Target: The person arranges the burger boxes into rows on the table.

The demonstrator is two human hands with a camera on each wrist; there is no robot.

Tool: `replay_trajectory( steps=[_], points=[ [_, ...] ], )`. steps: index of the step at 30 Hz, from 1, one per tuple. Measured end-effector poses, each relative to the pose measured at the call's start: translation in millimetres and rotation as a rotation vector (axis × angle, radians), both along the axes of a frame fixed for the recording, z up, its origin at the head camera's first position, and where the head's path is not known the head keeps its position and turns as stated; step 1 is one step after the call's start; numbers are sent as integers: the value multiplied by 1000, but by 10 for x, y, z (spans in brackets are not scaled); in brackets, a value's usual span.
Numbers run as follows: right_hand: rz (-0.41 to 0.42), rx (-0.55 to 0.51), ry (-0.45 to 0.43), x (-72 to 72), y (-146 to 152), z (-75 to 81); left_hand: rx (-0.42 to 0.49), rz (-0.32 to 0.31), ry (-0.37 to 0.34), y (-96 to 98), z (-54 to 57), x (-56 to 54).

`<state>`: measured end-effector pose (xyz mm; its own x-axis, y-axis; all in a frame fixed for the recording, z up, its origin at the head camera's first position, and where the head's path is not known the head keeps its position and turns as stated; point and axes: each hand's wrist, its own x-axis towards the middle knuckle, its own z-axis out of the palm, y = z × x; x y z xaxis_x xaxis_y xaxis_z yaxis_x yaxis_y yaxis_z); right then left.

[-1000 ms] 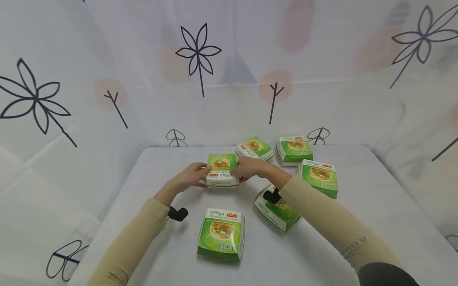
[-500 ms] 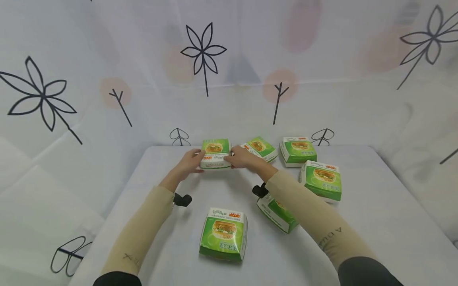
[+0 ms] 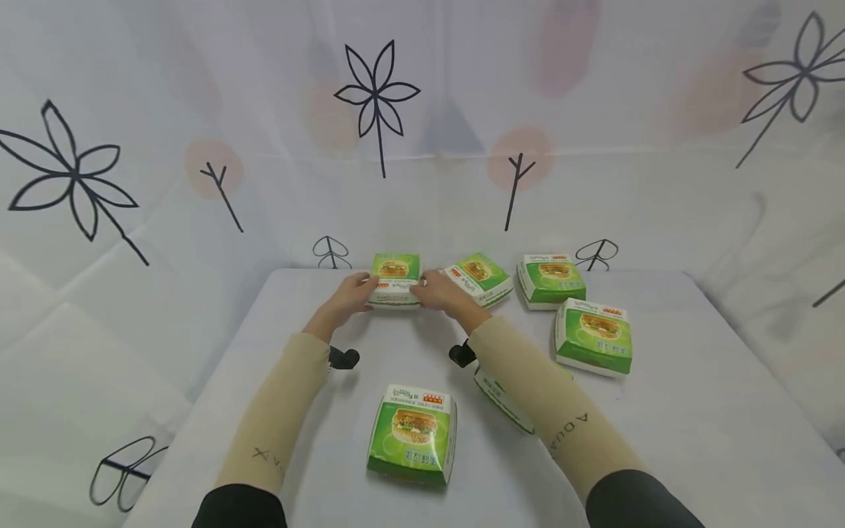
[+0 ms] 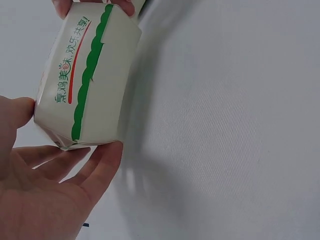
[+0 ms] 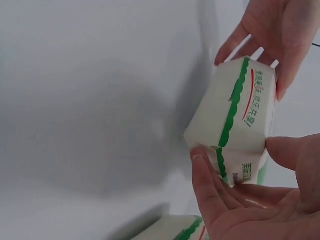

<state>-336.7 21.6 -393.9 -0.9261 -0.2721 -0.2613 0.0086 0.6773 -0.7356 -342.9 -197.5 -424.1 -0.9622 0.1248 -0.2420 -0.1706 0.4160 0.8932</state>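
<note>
Compared with one second earlier, the held box (image 3: 394, 280) is positioned farther back, near the rear edge of the table (image 3: 409, 352), left hand (image 3: 348, 295) and right hand (image 3: 445, 292) each clamping one side between thumb and fingers.

Head view forward and down, wrist views close, sharing one box (image 4: 87, 75)

Covered, cropped, unreadable
In the head view the right sleeve (image 3: 548, 403) covers most of one green box (image 3: 500, 401); the right hand (image 3: 441, 290) hides a corner of another box (image 3: 484, 274). Fine print on the held box (image 3: 394, 280) is unreadable there; the right wrist view's bottom edge crops a white-sided box (image 5: 167, 227).
</note>
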Motion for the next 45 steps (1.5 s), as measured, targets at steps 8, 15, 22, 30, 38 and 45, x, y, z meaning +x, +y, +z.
replay_trajectory(
  steps=[8, 15, 22, 30, 38, 45],
  points=[
    [-15, -5, -27, 17, -58, -68, 1, 33, 11, -11, -128, -85],
    [-15, -23, -21, 9, -53, -120, -52, 85, 7, 17, -166, -126],
    [-8, -24, -24, 46, -76, -140, -79, 103, -2, -2, -171, -96],
    [76, 92, 60, 139, 41, 55, -141, 93, -16, -99, -8, 44],
    [184, 127, 128, 356, 336, 294, -323, 32, 45, -252, 97, 417],
    [285, 125, 118, 608, 529, 400, -354, -112, 64, -187, 304, 855]
  ],
)
